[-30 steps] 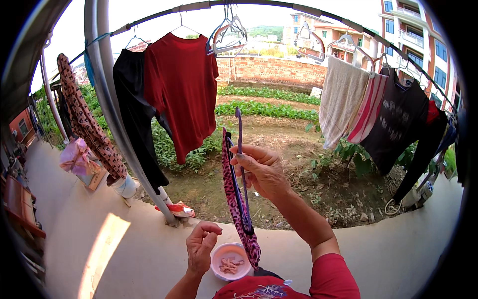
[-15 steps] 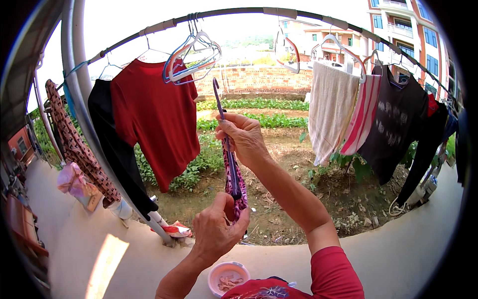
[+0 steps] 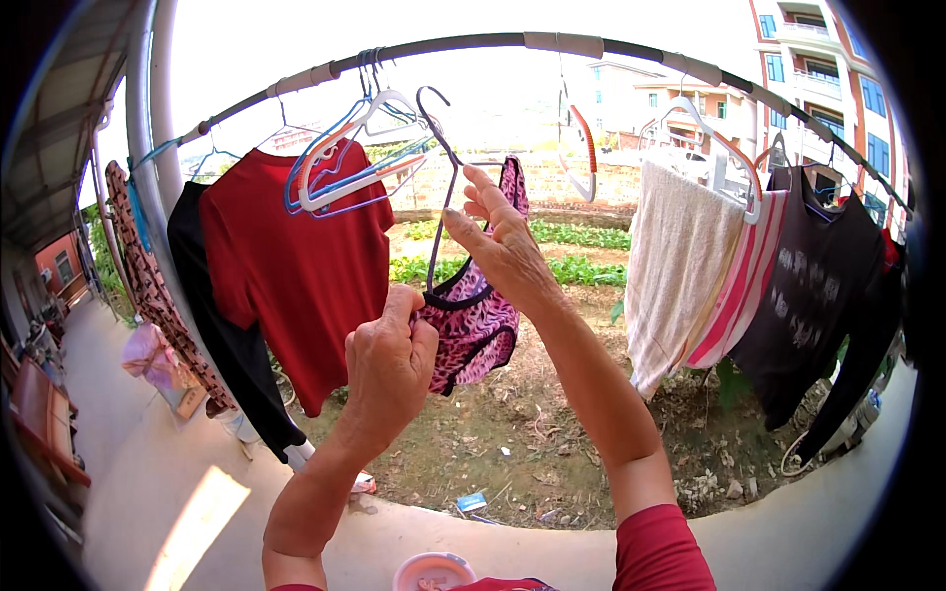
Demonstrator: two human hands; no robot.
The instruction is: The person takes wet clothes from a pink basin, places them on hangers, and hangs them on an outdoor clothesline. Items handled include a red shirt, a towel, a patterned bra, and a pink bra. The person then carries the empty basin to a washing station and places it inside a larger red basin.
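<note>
One pink-and-black leopard-print cloth garment [image 3: 478, 330] hangs right of the left hand [image 3: 389, 355] pinching its edge, the right hand [image 3: 505, 246] unclear in grip.

Smooth printed cloth garment [image 3: 473, 323], rough towel [image 3: 680, 261], glossy metal post [image 3: 141, 89]

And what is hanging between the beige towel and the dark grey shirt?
In the head view, a pink-and-white striped cloth hangs between them.

Hanger [image 3: 443, 143] raised nearer the rod [image 3: 463, 42]; garment [image 3: 483, 323] on it, formerly edge-on, now turned broadside. Left hand [image 3: 389, 360], initially apart from the garment, now grips its upper left corner. Right hand [image 3: 510, 251]: fingers, previously closed on the stem, now straightened.
</note>
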